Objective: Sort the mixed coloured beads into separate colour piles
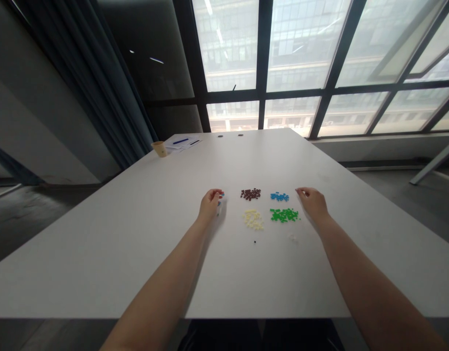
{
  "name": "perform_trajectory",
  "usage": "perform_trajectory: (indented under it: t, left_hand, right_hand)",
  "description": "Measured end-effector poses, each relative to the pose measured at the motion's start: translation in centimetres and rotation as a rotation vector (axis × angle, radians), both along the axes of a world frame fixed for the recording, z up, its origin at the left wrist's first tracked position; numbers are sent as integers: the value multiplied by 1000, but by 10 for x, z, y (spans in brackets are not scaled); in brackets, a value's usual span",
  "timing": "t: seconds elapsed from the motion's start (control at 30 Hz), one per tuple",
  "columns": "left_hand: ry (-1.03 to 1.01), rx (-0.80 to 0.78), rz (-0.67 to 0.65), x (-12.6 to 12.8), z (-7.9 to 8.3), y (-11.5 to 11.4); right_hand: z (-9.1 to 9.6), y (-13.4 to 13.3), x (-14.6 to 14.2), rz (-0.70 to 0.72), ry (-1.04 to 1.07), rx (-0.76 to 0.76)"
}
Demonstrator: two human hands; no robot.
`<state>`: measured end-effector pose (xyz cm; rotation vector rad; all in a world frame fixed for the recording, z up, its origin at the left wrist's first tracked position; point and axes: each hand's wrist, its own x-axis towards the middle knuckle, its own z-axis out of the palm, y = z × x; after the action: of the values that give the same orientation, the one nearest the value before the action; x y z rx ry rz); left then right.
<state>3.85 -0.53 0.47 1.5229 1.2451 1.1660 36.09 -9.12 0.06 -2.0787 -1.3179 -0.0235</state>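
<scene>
Standing apart, coloured piles (284,215) are presumably kept unmixed. A blue piece (222,194) seems pinched by the left hand (209,203); the right hand (315,203)'s grip cannot be told.

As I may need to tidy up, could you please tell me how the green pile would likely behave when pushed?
The green pile would probably spread rather than slide as one, being many separate small pieces. Each looks tiny, so likely light. Strays near the pile's edge suggest some could scatter across the table.
</scene>
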Motion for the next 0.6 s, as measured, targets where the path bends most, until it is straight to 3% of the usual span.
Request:
perform_trajectory:
  t: [0.07, 0.13, 0.27, 0.6]
  left_hand:
    - [292, 214, -19, -5, -6, 6]
    - [553, 327, -48, -7, -9, 9]
    - [857, 339, -77, -5, -13, 6]
    - [795, 333, -35, -6, -8, 5]
  right_hand:
    - [3, -1, 0, 7, 42, 53]
    - [6, -3, -5, 31, 61, 72]
    - [9, -5, -18, 82, 57, 59]
    - [12, -6, -22, 102, 73, 53]
